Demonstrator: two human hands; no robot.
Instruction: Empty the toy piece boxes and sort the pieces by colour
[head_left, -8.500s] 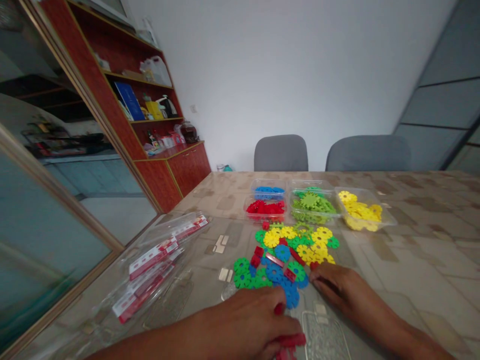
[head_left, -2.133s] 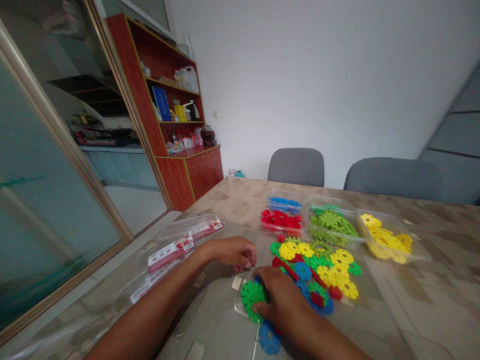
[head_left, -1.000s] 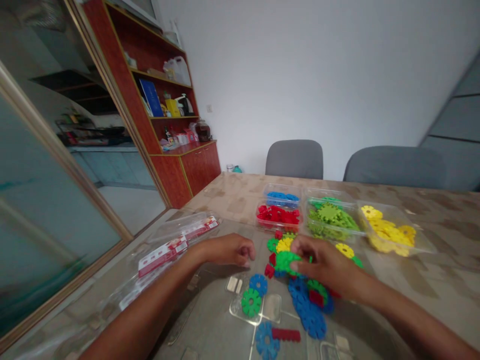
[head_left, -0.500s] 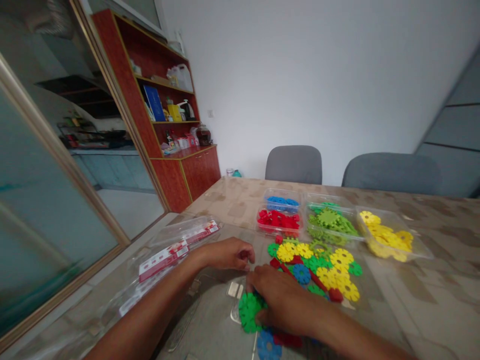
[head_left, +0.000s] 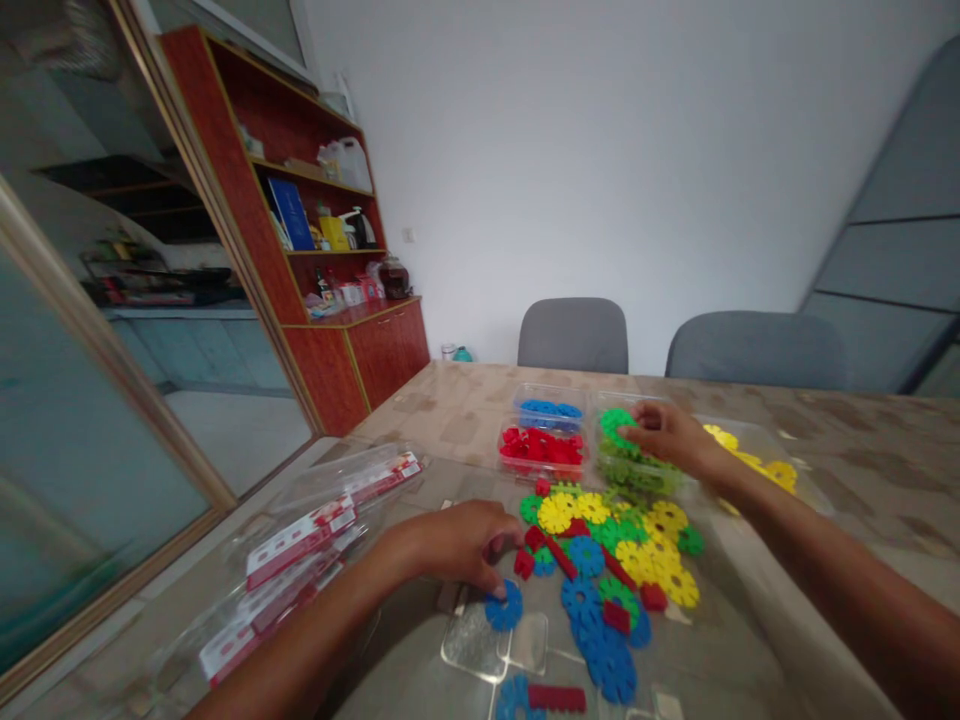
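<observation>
My right hand point(head_left: 664, 435) pinches a green notched disc point(head_left: 618, 428) over the clear tub of green pieces point(head_left: 637, 478). Lower on the table, my left hand point(head_left: 472, 545) has its fingers curved and apart, the thumb touching a blue notched disc point(head_left: 504, 606). To its right spreads a mixed pile of yellow discs point(head_left: 660, 550), blue discs point(head_left: 600, 640), green discs and red connector pieces point(head_left: 559, 558). A long red piece point(head_left: 556, 698) lies beside another blue disc at the bottom edge.
Clear tubs of blue discs point(head_left: 551, 408), red pieces point(head_left: 541, 450) and yellow discs point(head_left: 772, 470) stand behind the pile. Clear plastic packaging with red-and-white card point(head_left: 300, 540) lies at left. Two grey chairs point(head_left: 574, 335) stand across the table.
My right hand has moved from the near side of the pile up to the green tub, carrying green. My left hand has moved slightly down, to a blue disc.
</observation>
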